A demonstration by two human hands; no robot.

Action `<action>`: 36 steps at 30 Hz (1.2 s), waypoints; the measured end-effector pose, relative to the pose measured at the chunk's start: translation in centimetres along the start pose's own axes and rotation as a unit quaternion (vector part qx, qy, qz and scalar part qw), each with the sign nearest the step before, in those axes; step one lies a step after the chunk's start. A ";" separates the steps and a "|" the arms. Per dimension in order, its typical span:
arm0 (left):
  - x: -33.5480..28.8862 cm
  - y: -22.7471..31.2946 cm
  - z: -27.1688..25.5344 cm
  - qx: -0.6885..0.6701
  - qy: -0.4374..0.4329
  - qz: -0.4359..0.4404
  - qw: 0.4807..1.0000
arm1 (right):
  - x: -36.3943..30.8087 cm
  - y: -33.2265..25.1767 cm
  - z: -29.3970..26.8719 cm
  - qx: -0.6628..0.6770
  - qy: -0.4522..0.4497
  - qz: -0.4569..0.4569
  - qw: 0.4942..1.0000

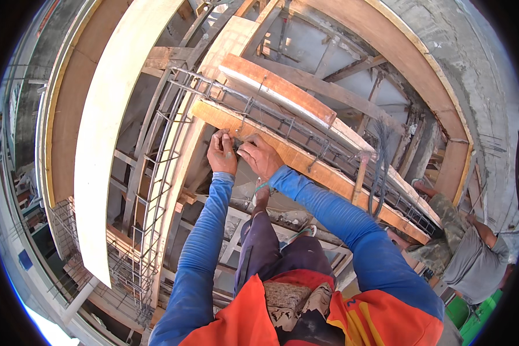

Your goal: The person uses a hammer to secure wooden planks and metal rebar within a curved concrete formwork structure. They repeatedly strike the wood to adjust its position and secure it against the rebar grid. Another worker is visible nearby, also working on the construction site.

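Observation:
My left hand (222,154) and my right hand (262,157) meet at the near side of a long orange-brown board (305,162), close to its left end. The fingers of both are pinched together. Between them shows something small and dark, too hidden to name. Just beyond the board, a rebar cage (277,120) runs alongside inside the formwork. Thin tie wires (247,108) loop from the cage up over the board. On the cage's far side lies a second board (279,86), tilted, with a pale edge.
A bundle of dark wire (382,144) hangs over the formwork at right, beside a short wooden handle (360,180). Another rebar cage (153,190) runs down the left, next to a pale curved plywood sheet (106,127). A person in a grey shirt (477,262) bends at far right.

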State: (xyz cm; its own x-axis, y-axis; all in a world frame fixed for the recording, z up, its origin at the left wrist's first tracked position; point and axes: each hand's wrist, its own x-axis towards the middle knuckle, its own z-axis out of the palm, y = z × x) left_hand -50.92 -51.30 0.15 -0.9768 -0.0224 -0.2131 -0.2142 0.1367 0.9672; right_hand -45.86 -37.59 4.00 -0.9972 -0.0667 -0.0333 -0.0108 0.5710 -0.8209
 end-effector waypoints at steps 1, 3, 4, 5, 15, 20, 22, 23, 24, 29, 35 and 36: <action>1.8 1.0 -1.1 0.114 -0.028 0.096 0.988 | -0.8 -1.5 1.6 0.016 0.024 -0.011 1.000; 4.6 2.7 -2.6 0.265 -0.140 0.168 0.939 | -1.9 -3.3 3.9 0.009 0.061 0.005 0.998; 5.5 3.3 -3.1 0.315 -0.196 0.241 0.897 | -1.9 -4.4 4.3 0.008 0.079 0.013 0.997; 6.3 3.9 -3.5 0.361 -0.250 0.310 0.843 | -2.2 -5.0 4.1 -0.045 0.065 -0.046 0.996; 12.0 4.2 -4.0 0.503 -0.338 0.356 0.712 | 0.5 -3.0 2.0 -0.313 -0.123 0.156 0.929; 13.5 4.0 -2.3 0.572 -0.377 0.334 0.647 | 0.2 -3.8 6.5 -0.217 -0.079 0.227 0.946; 13.5 3.7 -2.6 0.606 -0.372 0.331 0.620 | 1.0 -4.8 6.8 -0.212 -0.083 0.224 0.948; 13.8 2.9 -2.9 0.609 -0.354 0.361 0.611 | 1.6 -4.6 7.4 -0.213 -0.072 0.213 0.951; 13.9 3.2 -2.6 0.600 -0.370 0.346 0.619 | 2.0 -4.5 7.9 -0.208 -0.071 0.219 0.951; 15.2 1.7 -3.4 0.560 -0.395 0.324 0.653 | 3.3 -3.4 8.8 -0.175 -0.133 0.250 0.943; 14.9 3.5 -2.8 0.541 -0.413 0.342 0.648 | 6.9 -5.0 6.4 -0.141 -0.164 0.233 0.948; 15.0 3.7 -2.8 0.550 -0.416 0.355 0.631 | 8.4 -4.7 5.6 -0.121 -0.159 0.250 0.947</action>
State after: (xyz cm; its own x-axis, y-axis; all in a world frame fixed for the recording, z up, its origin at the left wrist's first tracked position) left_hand -66.40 -53.90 0.93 -0.3833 0.8968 -0.2208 0.8575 0.4344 0.2757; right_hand -53.76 -45.41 4.42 -0.8099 0.0407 -0.5852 0.4024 0.7644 -0.5038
